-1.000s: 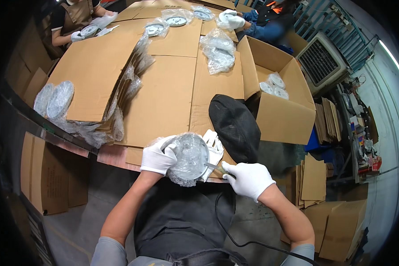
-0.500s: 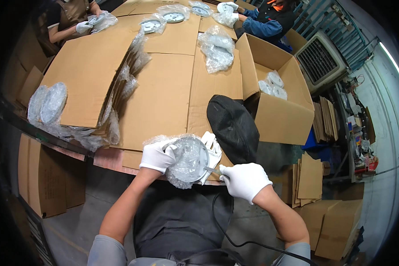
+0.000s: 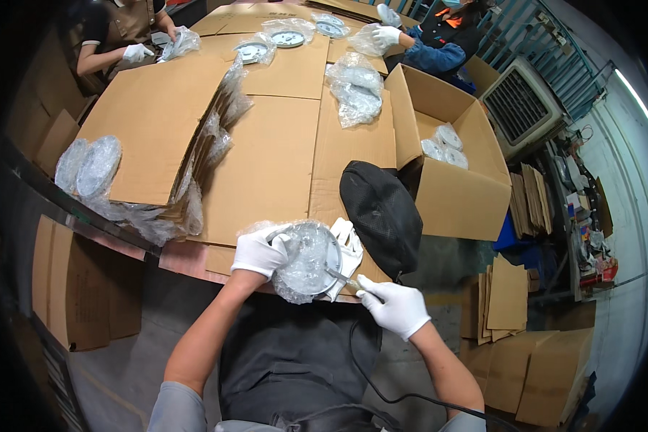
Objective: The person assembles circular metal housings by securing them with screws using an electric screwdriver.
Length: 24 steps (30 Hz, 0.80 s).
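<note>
Left hand [image 3: 261, 252]: grips the plastic-wrapped grey disc [image 3: 306, 261] at its left side
Right hand [image 3: 394, 306]: closed around a thin-bladed tool [image 3: 338, 276], tip at the disc's right part
Disc: near table [image 3: 259, 158] edge, beside loose white glove [image 3: 351, 248]

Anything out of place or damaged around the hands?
A loose white glove lies partly hidden by the wrapped disc in the left hand, odd because that hand and the right hand are gloved. No damage stands out.

1 round grey disc [image 3: 325, 250], clear bubble wrap [image 3: 292, 282] over it; slim metal tool [image 3: 338, 275] slanting, tip at rim.
</note>
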Available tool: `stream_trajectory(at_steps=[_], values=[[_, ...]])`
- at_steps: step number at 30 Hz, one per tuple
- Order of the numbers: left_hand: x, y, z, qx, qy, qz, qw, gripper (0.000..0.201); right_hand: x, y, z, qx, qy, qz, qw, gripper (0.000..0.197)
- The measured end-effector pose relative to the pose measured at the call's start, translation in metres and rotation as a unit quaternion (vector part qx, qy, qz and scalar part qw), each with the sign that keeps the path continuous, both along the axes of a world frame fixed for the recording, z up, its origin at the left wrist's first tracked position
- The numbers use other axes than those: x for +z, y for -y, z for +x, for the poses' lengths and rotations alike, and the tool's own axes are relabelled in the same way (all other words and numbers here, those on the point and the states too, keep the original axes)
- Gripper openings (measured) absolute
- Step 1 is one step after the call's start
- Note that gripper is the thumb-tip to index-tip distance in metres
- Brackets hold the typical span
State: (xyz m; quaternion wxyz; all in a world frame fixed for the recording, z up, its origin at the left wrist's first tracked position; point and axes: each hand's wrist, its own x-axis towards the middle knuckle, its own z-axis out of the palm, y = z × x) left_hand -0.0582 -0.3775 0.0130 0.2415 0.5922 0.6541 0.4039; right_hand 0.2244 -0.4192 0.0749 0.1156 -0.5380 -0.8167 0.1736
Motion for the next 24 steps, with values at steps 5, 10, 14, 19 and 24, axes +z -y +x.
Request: stream_trajectory(at_steps=[5,10,14,19,24], values=[[0.01,0.004,0.0,0.015,0.018,0.014,1.0,0.027,0.05,-0.021,-0.008,0.089,0.114,-0.043,0.988,0.023],[0.017,0.003,0.005,0.018,-0.001,0.058,0.998,0.025,0.075,-0.037,-0.038,0.118,0.236,-0.125,0.956,0.021],[0.016,-0.002,0.006,-0.019,-0.011,0.063,0.998,0.026,0.071,-0.045,-0.043,0.125,0.266,-0.134,0.946,0.02],[0.006,0.0,-0.007,0.003,0.042,0.035,0.998,0.023,0.046,-0.033,-0.023,0.08,0.175,-0.137,0.972,0.026],[-0.01,-0.001,-0.003,0.044,0.072,0.013,0.996,0.026,-0.008,0.005,-0.004,-0.012,0.021,-0.107,0.994,0.035]])
